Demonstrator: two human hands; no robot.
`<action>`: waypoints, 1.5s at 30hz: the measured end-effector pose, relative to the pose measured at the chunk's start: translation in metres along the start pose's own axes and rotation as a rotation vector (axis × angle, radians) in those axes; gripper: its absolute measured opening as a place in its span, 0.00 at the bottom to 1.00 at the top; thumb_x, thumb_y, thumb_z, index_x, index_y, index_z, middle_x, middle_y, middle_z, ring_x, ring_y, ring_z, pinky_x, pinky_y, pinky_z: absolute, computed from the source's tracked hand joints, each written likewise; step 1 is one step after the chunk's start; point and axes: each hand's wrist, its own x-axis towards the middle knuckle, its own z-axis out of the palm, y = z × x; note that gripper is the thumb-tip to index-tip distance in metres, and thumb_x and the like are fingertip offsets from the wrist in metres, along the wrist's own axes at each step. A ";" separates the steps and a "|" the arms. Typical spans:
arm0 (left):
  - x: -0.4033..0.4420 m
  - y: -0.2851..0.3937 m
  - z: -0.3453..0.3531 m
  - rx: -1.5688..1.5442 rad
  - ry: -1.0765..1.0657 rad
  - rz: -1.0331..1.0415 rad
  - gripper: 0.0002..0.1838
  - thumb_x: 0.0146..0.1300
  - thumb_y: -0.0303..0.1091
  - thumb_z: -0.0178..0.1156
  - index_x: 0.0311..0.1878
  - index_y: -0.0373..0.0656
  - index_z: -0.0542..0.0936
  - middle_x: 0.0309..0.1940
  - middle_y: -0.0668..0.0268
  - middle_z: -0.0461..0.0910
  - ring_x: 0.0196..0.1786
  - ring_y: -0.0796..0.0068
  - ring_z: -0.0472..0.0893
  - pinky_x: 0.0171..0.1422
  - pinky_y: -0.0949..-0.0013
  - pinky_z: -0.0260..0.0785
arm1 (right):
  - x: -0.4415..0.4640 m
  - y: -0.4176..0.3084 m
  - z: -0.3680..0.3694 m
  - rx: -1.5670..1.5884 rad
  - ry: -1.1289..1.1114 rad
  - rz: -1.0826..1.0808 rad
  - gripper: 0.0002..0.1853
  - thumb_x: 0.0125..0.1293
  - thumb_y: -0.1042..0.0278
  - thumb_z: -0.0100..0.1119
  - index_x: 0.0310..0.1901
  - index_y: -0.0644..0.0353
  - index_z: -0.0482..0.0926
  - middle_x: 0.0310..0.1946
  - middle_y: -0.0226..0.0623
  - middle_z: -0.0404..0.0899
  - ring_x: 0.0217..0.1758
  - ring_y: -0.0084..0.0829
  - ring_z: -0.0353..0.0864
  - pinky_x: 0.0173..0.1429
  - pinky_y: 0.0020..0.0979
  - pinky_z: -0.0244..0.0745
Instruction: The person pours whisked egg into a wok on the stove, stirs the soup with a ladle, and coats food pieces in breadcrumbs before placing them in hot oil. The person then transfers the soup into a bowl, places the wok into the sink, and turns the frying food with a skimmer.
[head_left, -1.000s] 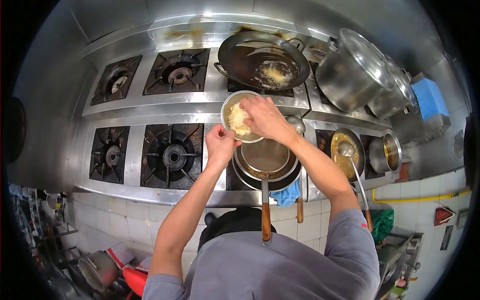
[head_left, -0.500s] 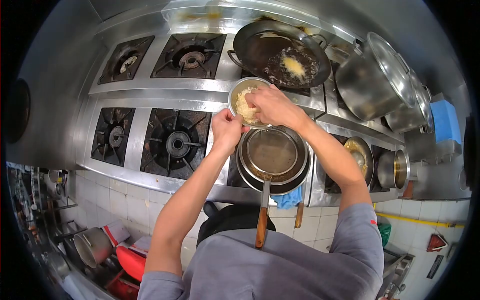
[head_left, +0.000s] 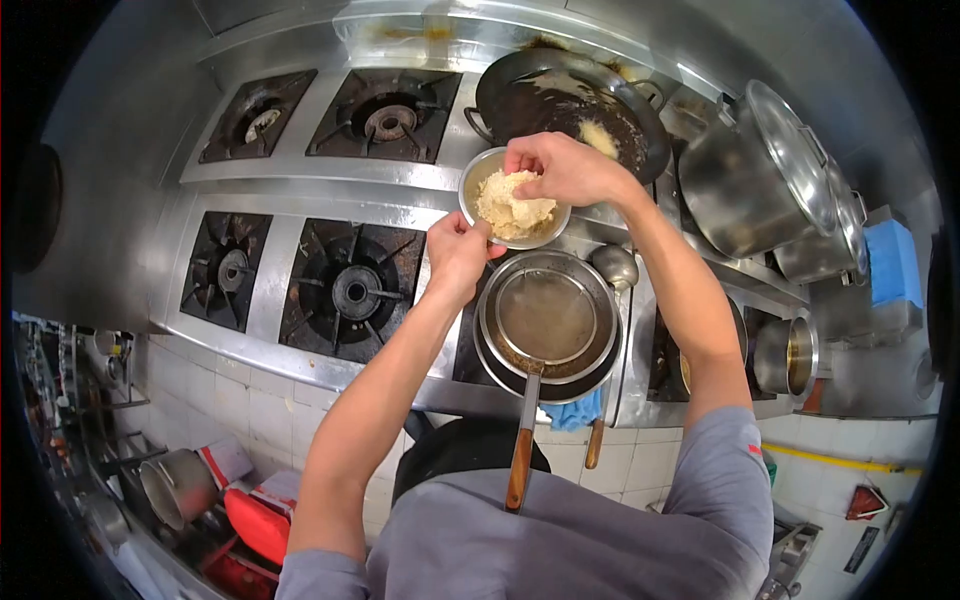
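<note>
My left hand (head_left: pixel 460 255) pinches the near-left rim of a metal bowl (head_left: pixel 474 180) that holds pale crumbs. My right hand (head_left: pixel 570 170) is closed on a crumb-coated piece of food (head_left: pixel 512 195) at the top of the bowl. Its fingers wrap over the piece from the right, and what is inside the coating is hidden. Just beyond the bowl, a large black wok (head_left: pixel 495 90) holds dark oil. A pale golden piece of fried food (head_left: pixel 598 138) floats in that oil, partly behind my right hand.
Below the bowl, a wood-handled strainer (head_left: pixel 545 310) rests over a pan. A ladle (head_left: pixel 613 267) lies beside it. Gas burners (head_left: pixel 355 288) fill the left. Large lidded pots (head_left: pixel 735 190) stand at the right, near a smaller pot (head_left: pixel 785 355). A blue cloth (head_left: pixel 572 412) hangs in front.
My right hand has risen from inside the bowl, bringing up the crumb-coated piece. The bubbling around the piece in the wok looks weaker. The ladle has come into view.
</note>
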 end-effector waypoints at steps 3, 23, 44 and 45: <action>0.003 0.000 0.000 -0.023 0.003 0.014 0.08 0.54 0.22 0.57 0.23 0.38 0.68 0.28 0.59 0.75 0.25 0.73 0.78 0.29 0.74 0.78 | 0.007 0.005 -0.022 0.082 0.030 0.000 0.10 0.53 0.73 0.65 0.34 0.64 0.75 0.26 0.30 0.75 0.30 0.21 0.72 0.36 0.26 0.69; -0.039 -0.012 -0.061 -0.078 0.053 0.015 0.03 0.56 0.23 0.58 0.29 0.36 0.73 0.27 0.63 0.76 0.25 0.77 0.77 0.32 0.74 0.77 | 0.054 0.160 -0.026 -0.346 0.444 0.314 0.13 0.47 0.71 0.66 0.35 0.63 0.75 0.30 0.45 0.79 0.37 0.43 0.79 0.42 0.38 0.73; -0.048 -0.016 -0.054 -0.136 -0.001 0.138 0.06 0.57 0.21 0.57 0.26 0.37 0.71 0.24 0.65 0.74 0.22 0.81 0.75 0.29 0.76 0.78 | -0.047 -0.039 0.095 -0.398 0.309 -0.086 0.13 0.51 0.75 0.60 0.41 0.62 0.73 0.38 0.44 0.75 0.48 0.44 0.72 0.52 0.43 0.67; -0.047 -0.016 -0.052 -0.137 -0.005 0.121 0.06 0.57 0.21 0.57 0.26 0.37 0.71 0.24 0.65 0.74 0.23 0.80 0.75 0.29 0.76 0.78 | -0.047 -0.034 0.092 -0.401 0.312 -0.082 0.13 0.51 0.75 0.60 0.41 0.62 0.73 0.38 0.44 0.75 0.48 0.44 0.72 0.52 0.43 0.67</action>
